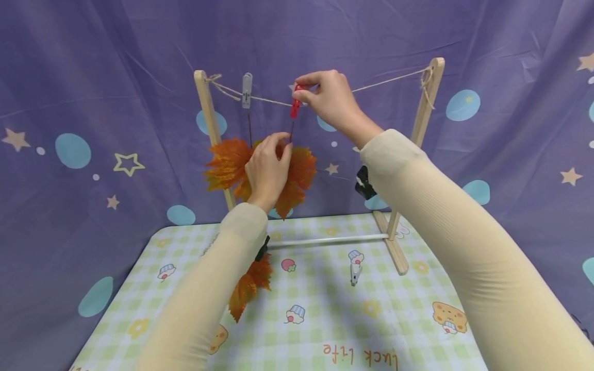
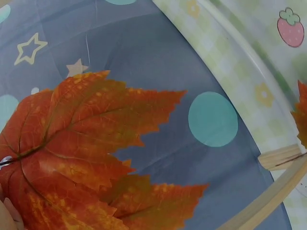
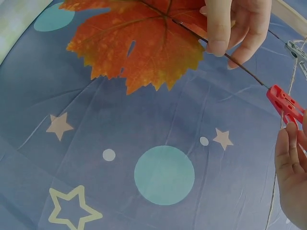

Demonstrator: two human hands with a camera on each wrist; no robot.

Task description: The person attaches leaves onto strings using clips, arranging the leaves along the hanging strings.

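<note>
Thumb and fingers of my right hand (image 1: 331, 98) pinch a red clothespin (image 1: 296, 103) on the twine (image 1: 274, 101). The lower end of this clothespin meets the stem tip of an orange maple leaf (image 1: 301, 172). My left hand (image 1: 269, 167) holds that stem between thumb and fingertips just below, as the right wrist view also shows. To its left a grey clothespin (image 1: 247, 90) on the twine holds the stem of a second maple leaf (image 1: 229, 159), partly behind my left hand. Orange leaf blades (image 2: 72, 120) fill much of the left wrist view.
Two wooden posts (image 1: 419, 121) carry the twine, joined low down by a white rod (image 1: 329, 240). On the checked tablecloth (image 1: 334, 304) lie another maple leaf (image 1: 250, 288), partly behind my left sleeve, and a white clothespin (image 1: 355, 273). A purple curtain (image 1: 139, 103) hangs behind.
</note>
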